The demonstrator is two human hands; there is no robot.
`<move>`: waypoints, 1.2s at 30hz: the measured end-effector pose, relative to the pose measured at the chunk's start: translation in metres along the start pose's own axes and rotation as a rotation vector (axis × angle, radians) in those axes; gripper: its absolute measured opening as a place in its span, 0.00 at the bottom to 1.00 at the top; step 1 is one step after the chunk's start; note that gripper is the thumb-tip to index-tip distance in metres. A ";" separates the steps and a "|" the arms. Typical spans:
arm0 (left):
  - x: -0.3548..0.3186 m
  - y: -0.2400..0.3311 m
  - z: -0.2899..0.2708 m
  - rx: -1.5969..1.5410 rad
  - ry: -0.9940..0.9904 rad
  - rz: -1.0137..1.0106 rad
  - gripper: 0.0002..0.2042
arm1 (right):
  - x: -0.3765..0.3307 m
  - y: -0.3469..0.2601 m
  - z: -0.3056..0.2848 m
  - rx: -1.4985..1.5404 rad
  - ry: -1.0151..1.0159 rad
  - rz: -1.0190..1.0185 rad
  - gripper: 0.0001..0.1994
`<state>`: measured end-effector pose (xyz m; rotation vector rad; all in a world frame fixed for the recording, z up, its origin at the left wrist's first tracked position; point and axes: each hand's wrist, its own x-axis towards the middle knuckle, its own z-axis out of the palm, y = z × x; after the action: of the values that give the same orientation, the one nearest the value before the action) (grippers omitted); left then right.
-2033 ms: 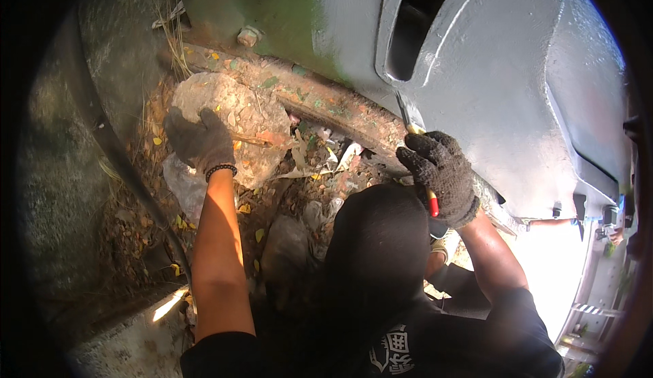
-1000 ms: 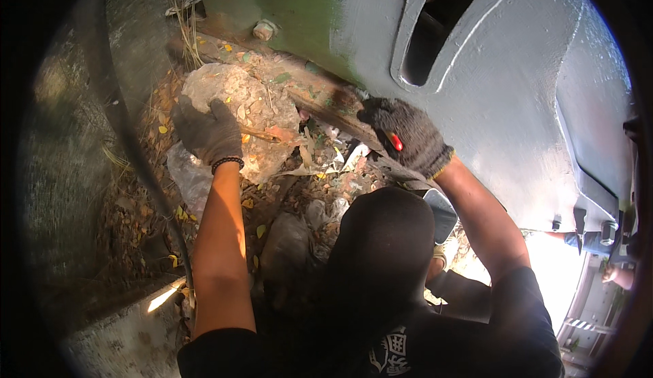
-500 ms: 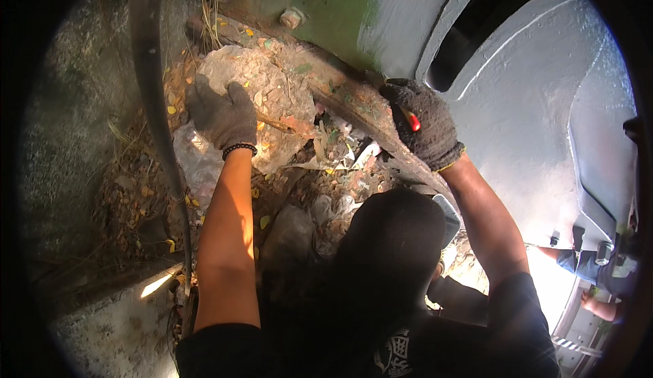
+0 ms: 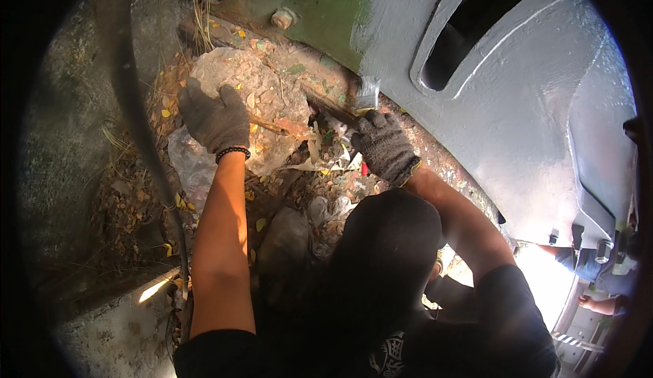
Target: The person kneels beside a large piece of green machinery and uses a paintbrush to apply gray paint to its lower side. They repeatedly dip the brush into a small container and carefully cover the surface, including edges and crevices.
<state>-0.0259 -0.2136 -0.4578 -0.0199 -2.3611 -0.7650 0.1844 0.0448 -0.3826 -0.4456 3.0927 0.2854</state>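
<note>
My left hand (image 4: pixel 216 116), in a grey knit glove with a dark beaded bracelet at the wrist, leans flat with fingers out on a pale, rough rock (image 4: pixel 272 96). In my right hand (image 4: pixel 388 148), also gloved, is a paintbrush (image 4: pixel 368 94). Its pale bristles point away from me, beside the lower edge of a large metal part, and a red handle end shows below the fingers. That metal part carries wet-looking grey paint (image 4: pixel 490 133) on its right and older green paint (image 4: pixel 299 11) on its left. The glove hides most of the brush handle.
A dark hose (image 4: pixel 132 92) hangs at the left. Dry leaves, crumpled plastic (image 4: pixel 190 164) and a brown stick (image 4: pixel 267 124) lie around the rock. A rusty bolt (image 4: pixel 283 18) juts from the green area. Another person's hand (image 4: pixel 598 304) shows at the far right.
My right hand has moved left and slightly down with the paintbrush, whose bristles now show at the metal's lower edge. My left hand stays on the rock while the view shifts slightly.
</note>
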 end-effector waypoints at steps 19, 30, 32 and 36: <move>0.001 0.005 -0.007 -0.012 -0.045 -0.036 0.34 | -0.011 0.002 -0.048 -0.068 0.134 0.041 0.20; -0.002 0.003 -0.004 -0.009 0.006 0.001 0.32 | 0.023 0.004 -0.091 0.116 0.436 -0.018 0.21; -0.001 0.004 -0.005 -0.008 0.012 0.003 0.32 | 0.024 0.010 -0.119 0.117 0.476 0.138 0.22; 0.000 0.001 -0.004 -0.007 0.002 0.016 0.33 | 0.023 0.003 -0.127 -0.084 0.731 -0.062 0.22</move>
<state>-0.0231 -0.2152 -0.4551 -0.0408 -2.3541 -0.7650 0.1645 0.0188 -0.2577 -0.8042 3.7672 0.3082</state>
